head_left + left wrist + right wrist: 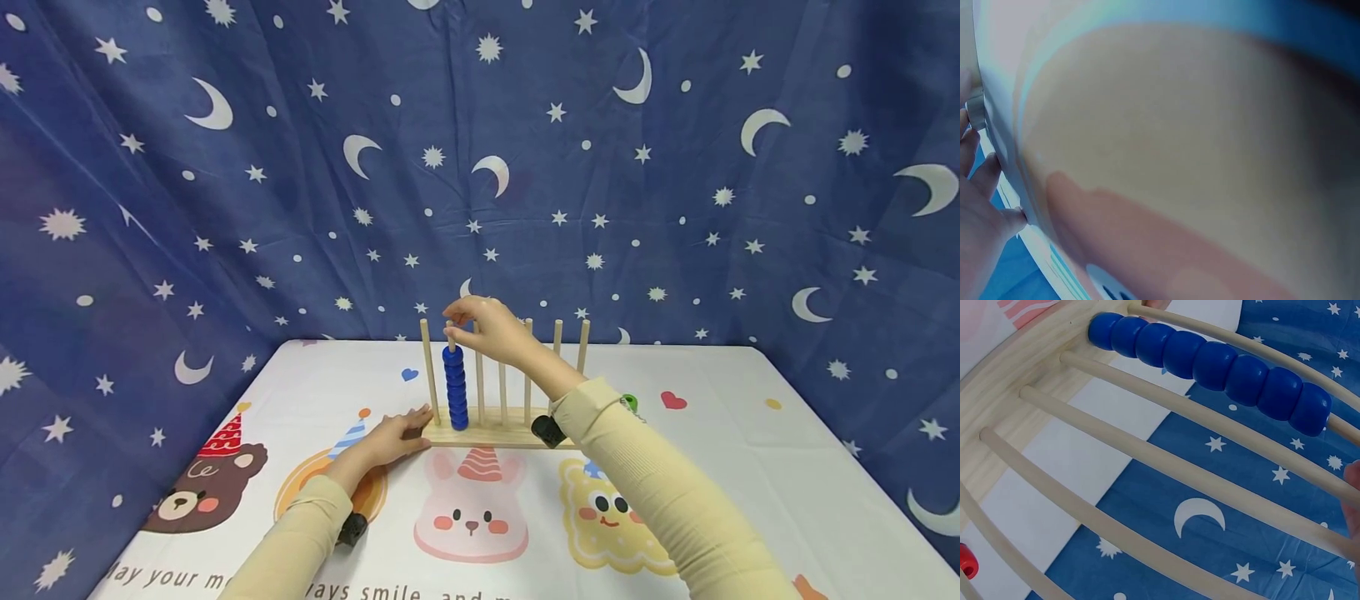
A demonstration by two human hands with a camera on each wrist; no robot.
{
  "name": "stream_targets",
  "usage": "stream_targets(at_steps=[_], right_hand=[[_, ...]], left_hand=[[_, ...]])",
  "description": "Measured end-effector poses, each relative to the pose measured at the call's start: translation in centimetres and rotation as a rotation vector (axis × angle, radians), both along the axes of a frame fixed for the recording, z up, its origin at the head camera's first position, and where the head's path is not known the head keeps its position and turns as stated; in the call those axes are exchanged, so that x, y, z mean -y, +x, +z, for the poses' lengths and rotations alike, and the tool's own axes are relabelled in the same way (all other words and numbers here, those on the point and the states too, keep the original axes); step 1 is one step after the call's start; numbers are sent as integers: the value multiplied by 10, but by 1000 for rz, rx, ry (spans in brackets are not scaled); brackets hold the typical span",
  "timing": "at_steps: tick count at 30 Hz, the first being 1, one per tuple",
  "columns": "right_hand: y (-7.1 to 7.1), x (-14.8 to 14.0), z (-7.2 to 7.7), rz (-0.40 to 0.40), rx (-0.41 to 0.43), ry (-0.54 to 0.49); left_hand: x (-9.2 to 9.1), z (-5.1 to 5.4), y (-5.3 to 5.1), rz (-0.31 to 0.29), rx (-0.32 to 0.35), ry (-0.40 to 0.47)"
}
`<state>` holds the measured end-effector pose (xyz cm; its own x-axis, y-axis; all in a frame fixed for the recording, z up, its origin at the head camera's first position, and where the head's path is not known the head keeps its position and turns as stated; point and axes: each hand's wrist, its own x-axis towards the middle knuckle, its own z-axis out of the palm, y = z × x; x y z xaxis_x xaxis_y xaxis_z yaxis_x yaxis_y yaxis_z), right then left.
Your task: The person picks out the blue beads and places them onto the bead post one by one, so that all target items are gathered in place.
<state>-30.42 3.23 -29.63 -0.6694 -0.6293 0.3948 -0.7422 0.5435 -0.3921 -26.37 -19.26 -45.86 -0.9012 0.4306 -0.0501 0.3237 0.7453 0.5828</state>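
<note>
A wooden peg rack (491, 436) with several upright pegs stands on the table. Blue beads (455, 390) are stacked on its second peg from the left; the right wrist view shows the same blue beads (1212, 365) lined up closely. My right hand (491, 329) is at the top of that peg, thumb and finger on either side of its tip, with no bead visible between them. Only fingertips (1352, 481) enter the right wrist view. My left hand (393, 437) holds the rack's left end, thumb by the front corner; spread fingers (985, 178) show in the left wrist view.
A green bead (630, 402) lies partly hidden behind the right sleeve. The right wrist view has a red bead (967, 561) at its left edge. A white cartoon tablecloth (720, 433) covers the table, and a blue star-and-moon curtain (540, 167) hangs behind.
</note>
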Motion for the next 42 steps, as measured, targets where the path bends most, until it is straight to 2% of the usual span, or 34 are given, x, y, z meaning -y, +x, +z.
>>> stream_targets(at_steps=[5,11,16,23,30,38,42], right_hand=[[0,-2,1,5,-19,-31],[-2,-10,2,59,-4,-137],[0,-15,2,78,1,-162],[8,-17,-1,59,-12,-166],[18,-21,-2,70,-26,-222],[34,-36,-4,103,-8,-342],[41,-49,-9,110,6,-399]], left_hand=[[-1,1,-1,1,-4,-3],[-2,-1,-3,-10,-25,-7],[-3,-2,-4,-20,-61,-11],[-1,-5,0,-51,-167,-98],[-1,-3,5,-42,-226,-183],[-2,1,8,-130,-324,-113],[1,2,8,-100,-347,-68]])
